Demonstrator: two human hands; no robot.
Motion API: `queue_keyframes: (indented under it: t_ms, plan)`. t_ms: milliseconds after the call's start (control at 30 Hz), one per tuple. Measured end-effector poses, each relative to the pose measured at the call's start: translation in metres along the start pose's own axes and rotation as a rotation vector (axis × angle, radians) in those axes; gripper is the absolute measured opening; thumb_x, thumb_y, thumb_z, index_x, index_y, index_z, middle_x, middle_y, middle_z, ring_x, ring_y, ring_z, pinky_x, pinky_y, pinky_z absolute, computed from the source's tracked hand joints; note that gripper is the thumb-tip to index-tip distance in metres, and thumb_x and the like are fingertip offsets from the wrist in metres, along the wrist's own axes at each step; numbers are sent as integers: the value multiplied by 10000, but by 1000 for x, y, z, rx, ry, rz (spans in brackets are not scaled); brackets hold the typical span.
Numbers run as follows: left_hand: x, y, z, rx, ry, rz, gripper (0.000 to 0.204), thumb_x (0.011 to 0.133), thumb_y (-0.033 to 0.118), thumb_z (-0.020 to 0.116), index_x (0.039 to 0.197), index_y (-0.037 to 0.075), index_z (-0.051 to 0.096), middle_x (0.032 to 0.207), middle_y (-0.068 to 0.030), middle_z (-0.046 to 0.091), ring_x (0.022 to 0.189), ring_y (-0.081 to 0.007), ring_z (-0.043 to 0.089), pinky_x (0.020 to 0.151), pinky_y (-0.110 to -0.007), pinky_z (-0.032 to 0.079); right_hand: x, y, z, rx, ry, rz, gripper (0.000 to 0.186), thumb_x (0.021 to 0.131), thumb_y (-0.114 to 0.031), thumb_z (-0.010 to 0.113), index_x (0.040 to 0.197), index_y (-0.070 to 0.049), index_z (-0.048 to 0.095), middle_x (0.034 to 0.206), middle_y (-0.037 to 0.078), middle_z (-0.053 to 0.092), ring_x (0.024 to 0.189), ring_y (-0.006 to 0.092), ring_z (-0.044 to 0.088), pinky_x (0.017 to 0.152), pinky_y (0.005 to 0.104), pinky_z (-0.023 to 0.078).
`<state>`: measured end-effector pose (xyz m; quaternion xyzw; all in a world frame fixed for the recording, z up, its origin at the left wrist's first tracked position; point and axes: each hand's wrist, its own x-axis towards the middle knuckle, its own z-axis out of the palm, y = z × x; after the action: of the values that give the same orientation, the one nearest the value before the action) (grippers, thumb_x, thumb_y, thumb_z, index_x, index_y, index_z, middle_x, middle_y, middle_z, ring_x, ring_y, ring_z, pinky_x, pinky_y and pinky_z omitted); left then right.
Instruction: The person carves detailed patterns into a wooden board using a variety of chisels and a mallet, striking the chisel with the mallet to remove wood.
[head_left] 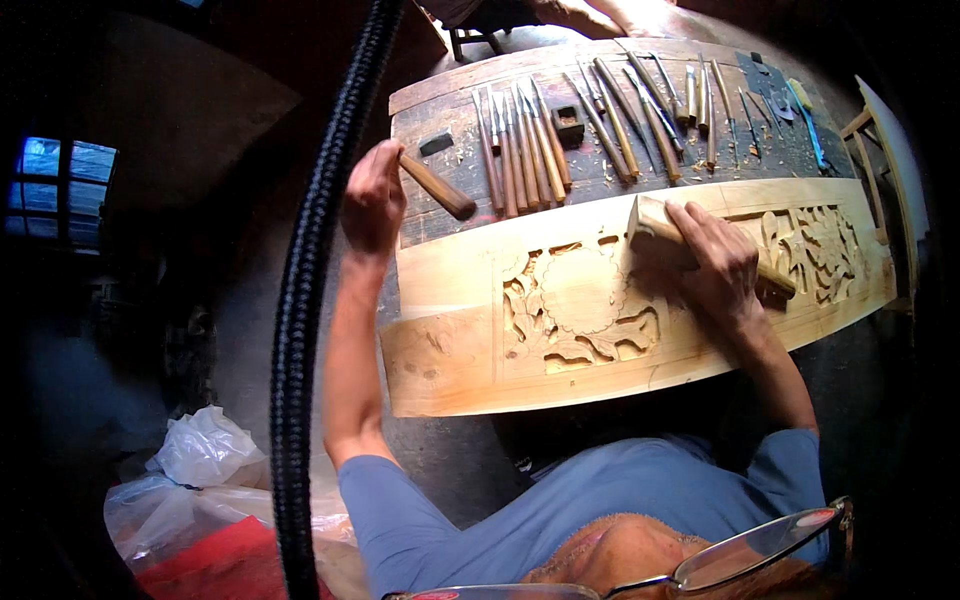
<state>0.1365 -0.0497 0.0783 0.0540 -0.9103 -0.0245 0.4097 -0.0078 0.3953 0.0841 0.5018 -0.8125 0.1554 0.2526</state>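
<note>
My left hand (375, 200) is closed on a wooden-handled tool (440, 190) at the left end of the workbench; the tool's tip is hidden behind my fingers. My right hand (725, 255) grips a pale wooden mallet (652, 222), which lies across the long light board (445, 285). That board carries a cut scalloped motif (585, 290) in the middle and denser pierced leaf carving (820, 255) toward the right. Rows of chisels and gouges (545, 135) lie just beyond it, with a small dark stone (437, 141) near my left hand.
A hollow dark block (568, 125) and a blue-handled brush (810, 115) rest on the bench (420, 110). A thick braided hose (300, 330) hangs left of my arm. Plastic bags (200, 450) sit lower left; a pale panel (890, 150) leans at the right. Someone's limbs (560, 15) show beyond.
</note>
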Motion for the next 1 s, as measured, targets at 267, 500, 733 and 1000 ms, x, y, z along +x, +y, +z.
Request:
queue_keyframes:
  t_ms: [267,500,733,1000]
  plan:
    - [33,-91,101,218,-297,313,222,934,-54,667,1123,62,673,1265,-121,740,1308,-320,696,999,-410,647,15,-2,-9,65,-218,6,791,847,-581,843,1370,-6,699,1238,232,736,1075,407,725,924,486,581]
    - [-3,-80,193,67,-215,414,241,990,12,689,1218,87,704,1340,-141,732,1308,-318,699,983,-398,672,32,0,-9,84,-368,14,789,917,-614,774,1364,31,687,1234,250,731,1078,426,725,941,504,581]
    - [15,-65,196,-113,-205,453,262,835,35,686,1089,39,755,1149,-158,773,1125,-346,744,1010,-454,585,35,10,-5,52,-455,-10,840,988,-667,675,1366,83,678,1226,264,743,1113,443,737,980,504,581]
    - [0,-58,203,41,-194,423,321,866,66,651,1167,102,758,1161,-121,778,1089,-307,759,960,-427,609,29,17,-7,70,-551,-35,890,1002,-691,643,1393,109,651,1279,274,736,1163,454,726,1028,525,568]
